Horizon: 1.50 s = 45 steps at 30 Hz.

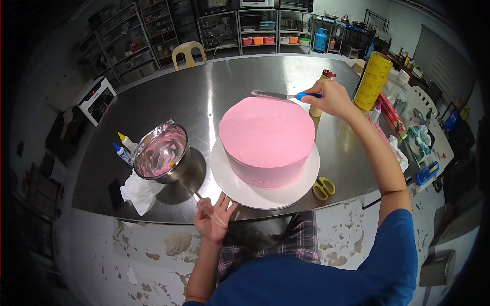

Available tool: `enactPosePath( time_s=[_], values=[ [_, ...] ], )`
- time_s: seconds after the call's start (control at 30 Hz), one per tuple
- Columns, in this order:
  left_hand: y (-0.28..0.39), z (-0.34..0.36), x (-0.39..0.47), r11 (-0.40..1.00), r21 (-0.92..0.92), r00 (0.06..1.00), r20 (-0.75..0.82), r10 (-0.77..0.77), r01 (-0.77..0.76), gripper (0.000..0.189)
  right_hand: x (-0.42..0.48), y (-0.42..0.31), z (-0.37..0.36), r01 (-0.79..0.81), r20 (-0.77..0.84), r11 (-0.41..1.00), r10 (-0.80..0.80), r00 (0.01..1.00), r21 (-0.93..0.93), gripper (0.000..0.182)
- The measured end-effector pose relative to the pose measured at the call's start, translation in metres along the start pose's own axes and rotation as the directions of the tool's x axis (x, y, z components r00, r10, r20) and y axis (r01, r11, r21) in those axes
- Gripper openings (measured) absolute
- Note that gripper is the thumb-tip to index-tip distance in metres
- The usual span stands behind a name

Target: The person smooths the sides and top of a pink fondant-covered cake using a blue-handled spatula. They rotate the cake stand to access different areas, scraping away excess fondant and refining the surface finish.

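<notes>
A round cake covered in pink icing (268, 132) stands on a white cake turntable (224, 176). My right hand (332, 97) grips the blue handle of an icing spatula (273, 94), whose blade, with pink icing at its tip, lies at the far edge of the cake's top; whether it touches cannot be told. My left hand (214, 222) is palm up at the turntable's near left rim, fingers spread beside it. A slim, partly see-through tool (212, 216), blurred, lies under its thumb across the palm. Left of the cake is a metal bowl (180, 170) smeared with pink icing.
Scissors with yellow-green handles (324, 189) lie right of the turntable. A bottle with a red cap (316, 111) stands behind my right hand. Two small bottles (123, 153), a white cloth or tissue (143, 193) and a dark flat object (115, 194) are around the bowl. A yellow roll (372, 81) stands right.
</notes>
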<state>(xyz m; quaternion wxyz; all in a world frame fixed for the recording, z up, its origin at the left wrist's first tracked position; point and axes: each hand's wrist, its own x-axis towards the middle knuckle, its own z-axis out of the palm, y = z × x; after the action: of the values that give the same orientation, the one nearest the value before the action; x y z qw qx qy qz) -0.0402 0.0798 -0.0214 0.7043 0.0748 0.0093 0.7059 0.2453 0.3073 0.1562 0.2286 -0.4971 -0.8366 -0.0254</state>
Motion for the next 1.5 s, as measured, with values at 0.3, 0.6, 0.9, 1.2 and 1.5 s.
enactPosePath(
  time_s=[0.3, 0.6, 0.9, 1.2, 1.5],
  values=[
    [0.011, -0.008, 0.006, 0.998, -0.023, 0.999, 0.001, 0.053, -0.053, 0.017, 0.023, -0.003, 0.008, 0.006, 0.165, 0.999, -0.014, 0.986, 0.044, 0.027],
    [-0.006, -0.006, -0.003, 1.000, -0.013, 1.000, -0.003, 0.003, -0.003, 0.012, -0.009, -0.029, -0.019, 0.136, 0.190, 0.981, -0.162, 0.968, 0.140, 0.026],
    [0.003, 0.000, 0.004, 1.000, 0.013, 1.000, -0.001, 0.014, -0.014, 0.015, 0.000, -0.008, -0.004, 0.003, 0.028, 1.000, -0.003, 1.000, 0.002, 0.028],
    [0.010, -0.010, 0.006, 0.999, -0.022, 0.999, 0.006, 0.033, -0.033, 0.018, -0.003, -0.032, -0.010, 0.080, 0.148, 0.996, -0.086, 0.985, 0.046, 0.024],
    [-0.002, -0.003, -0.004, 1.000, -0.012, 1.000, 0.006, 0.019, -0.018, 0.012, -0.030, -0.022, -0.032, 0.095, 0.197, 0.973, -0.137, 0.971, 0.211, 0.029]
  ],
)
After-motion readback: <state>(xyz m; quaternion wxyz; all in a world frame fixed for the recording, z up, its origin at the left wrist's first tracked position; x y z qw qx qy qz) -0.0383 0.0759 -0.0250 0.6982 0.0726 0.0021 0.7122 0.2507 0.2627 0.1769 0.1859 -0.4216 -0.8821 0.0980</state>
